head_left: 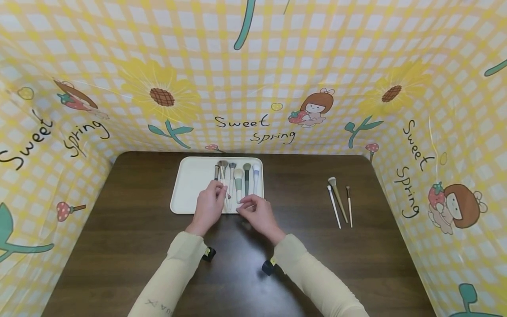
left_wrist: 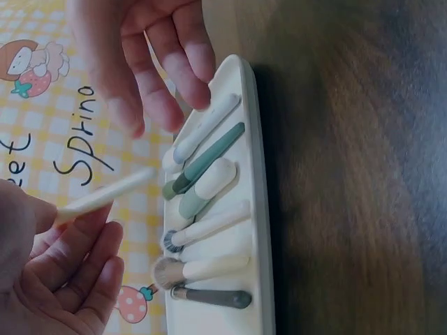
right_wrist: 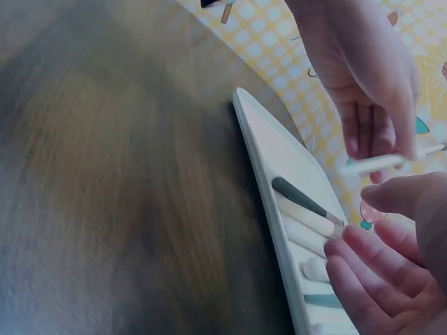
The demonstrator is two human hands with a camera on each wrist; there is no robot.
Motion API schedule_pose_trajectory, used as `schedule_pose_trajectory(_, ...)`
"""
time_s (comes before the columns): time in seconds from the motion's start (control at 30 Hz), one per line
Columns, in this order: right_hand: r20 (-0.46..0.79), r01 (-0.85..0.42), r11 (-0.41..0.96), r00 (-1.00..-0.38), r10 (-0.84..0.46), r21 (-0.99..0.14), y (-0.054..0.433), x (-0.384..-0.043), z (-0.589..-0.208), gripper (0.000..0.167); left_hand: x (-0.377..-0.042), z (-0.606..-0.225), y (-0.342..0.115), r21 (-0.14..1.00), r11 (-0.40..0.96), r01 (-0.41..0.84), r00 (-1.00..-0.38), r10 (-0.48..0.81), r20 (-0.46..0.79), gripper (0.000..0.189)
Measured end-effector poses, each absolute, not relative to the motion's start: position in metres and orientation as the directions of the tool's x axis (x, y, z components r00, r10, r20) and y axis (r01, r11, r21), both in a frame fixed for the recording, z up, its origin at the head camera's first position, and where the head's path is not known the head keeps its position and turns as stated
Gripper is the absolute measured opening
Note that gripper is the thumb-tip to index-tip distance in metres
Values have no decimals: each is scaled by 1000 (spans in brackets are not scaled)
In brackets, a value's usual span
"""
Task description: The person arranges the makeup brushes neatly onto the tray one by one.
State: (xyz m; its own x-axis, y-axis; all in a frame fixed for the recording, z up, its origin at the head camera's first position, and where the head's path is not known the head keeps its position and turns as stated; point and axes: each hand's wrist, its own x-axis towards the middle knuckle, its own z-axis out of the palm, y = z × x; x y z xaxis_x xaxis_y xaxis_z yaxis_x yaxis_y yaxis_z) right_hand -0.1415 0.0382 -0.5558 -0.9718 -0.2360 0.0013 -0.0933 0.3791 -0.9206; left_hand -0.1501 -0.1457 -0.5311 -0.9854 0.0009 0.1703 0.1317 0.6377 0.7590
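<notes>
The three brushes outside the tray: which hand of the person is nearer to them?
Right. The right hand is by the near edge of the tray, left of the three brushes; the left hand is farther left, pinching another brush.

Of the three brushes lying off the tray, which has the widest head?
The middle brush, with the olive handle; the white brush and dark-tipped brush flanking it have narrower heads.
</notes>
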Motion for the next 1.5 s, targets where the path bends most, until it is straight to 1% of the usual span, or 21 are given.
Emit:
schedule_pose_trajectory(0.13,77,-153,420,-978,-194,-894,44,-146,-557,34,-150,-531,-149,747,657,103,-988,-16,151,19)
schedule_pose_trajectory(0.3,102,-163,528,-984,-143,-834,53,-151,-558,54,-150,-532,-153,739,671,64,-993,-33,116,19)
schedule_pose_trajectory(0.43,88,-153,575,-986,-139,-804,61,-156,-561,76,-150,-533,-159,739,673,40,-995,-39,90,23)
schedule_pose_trajectory(0.57,74,-159,611,-984,-163,-776,69,-162,-566,97,-150,-535,-166,733,679,33,-995,-48,89,27)
schedule_pose_trajectory(0.73,13,-158,669,-976,-216,-726,73,-170,-574,115,-151,-537,-173,743,669,18,-995,-60,78,31)
schedule_pose_trajectory(0.8,-10,-169,706,-970,-242,-688,73,-175,-576,119,-151,-538,-175,745,667,7,-996,-63,65,31)
schedule_pose_trajectory(0.93,-27,-229,777,-953,-301,-586,70,-184,-579,127,-151,-540,-177,745,667,-9,-996,-70,50,31)
schedule_pose_trajectory(1.0,-32,-245,784,-947,-319,-570,68,-188,-579,131,-150,-540,-177,748,664,-13,-996,-73,47,31)
schedule_pose_trajectory(1.17,-74,-222,771,-942,-328,-596,64,-192,-578,137,-149,-540,-178,745,667,-7,-995,-79,62,31)
schedule_pose_trajectory(1.5,-112,-190,787,-943,-312,-587,59,-195,-579,137,-152,-543,-184,730,683,-11,-994,-86,66,28)
